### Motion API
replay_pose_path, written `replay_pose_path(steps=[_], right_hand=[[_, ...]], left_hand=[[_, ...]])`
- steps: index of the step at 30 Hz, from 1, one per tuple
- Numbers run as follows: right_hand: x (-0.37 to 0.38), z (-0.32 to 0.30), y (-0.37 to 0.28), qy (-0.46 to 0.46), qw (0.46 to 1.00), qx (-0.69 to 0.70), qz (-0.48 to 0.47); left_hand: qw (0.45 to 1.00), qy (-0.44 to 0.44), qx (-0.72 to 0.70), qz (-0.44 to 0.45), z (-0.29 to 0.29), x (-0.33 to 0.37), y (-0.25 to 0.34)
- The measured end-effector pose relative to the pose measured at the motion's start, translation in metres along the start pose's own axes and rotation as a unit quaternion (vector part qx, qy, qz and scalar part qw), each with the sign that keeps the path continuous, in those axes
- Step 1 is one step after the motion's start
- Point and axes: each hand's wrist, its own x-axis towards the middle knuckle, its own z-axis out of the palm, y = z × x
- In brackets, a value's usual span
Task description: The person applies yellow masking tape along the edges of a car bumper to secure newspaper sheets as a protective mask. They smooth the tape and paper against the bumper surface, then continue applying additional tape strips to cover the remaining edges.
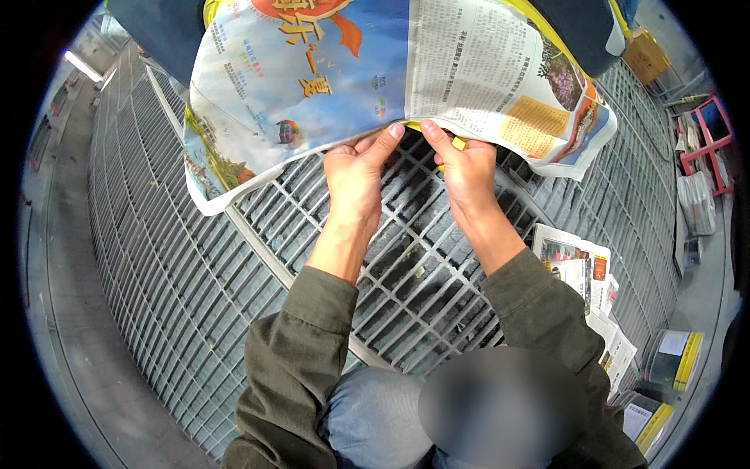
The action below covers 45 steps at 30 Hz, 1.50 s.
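A spread sheet of newspaper (344, 94) covers a dark blue panel (160, 31), whose yellow edging (547, 31) shows along the paper's far right side. My left hand (358, 168) is closed on the near edge of the newspaper, thumb on top. Close beside it, my right hand (466, 168) pinches the same edge, its thumb almost meeting the left one. A small yellow piece (459, 144) sticks out between the fingers of my right hand; what it belongs to is hidden. A bit of yellow strip (414, 124) shows between the two thumbs.
Metal floor grating (180, 273) lies beneath. More newspapers (574, 266) rest on it to the right, near two tubs with yellow rims (676, 359). A pink-red rack (707, 148) stands at far right, a cardboard box (644, 56) behind it.
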Motion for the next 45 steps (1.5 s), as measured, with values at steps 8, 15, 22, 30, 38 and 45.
replay_pose_path(steps=[8,15,22,30,38,45], right_hand=[[0.011,-0.005,0.001,0.008,0.992,-0.076,-0.101],[0.023,-0.008,0.000,0.008,0.978,-0.157,-0.138],[0.024,0.003,-0.025,0.026,0.958,-0.272,-0.084],[0.035,0.019,-0.039,0.096,0.923,-0.373,-0.011],[0.036,0.010,-0.023,0.076,0.890,-0.449,-0.036],[0.035,0.012,-0.017,0.097,0.882,-0.458,-0.055]], left_hand=[[0.991,0.006,0.102,0.085,-0.010,0.013,0.008],[0.973,-0.016,0.202,0.113,-0.011,0.024,0.018],[0.968,0.031,0.225,0.105,-0.001,0.034,0.022],[0.971,0.063,0.163,0.160,0.009,0.045,0.020],[0.974,0.098,0.137,0.153,0.010,0.039,-0.002],[0.967,0.139,0.157,0.145,0.015,0.043,-0.010]])
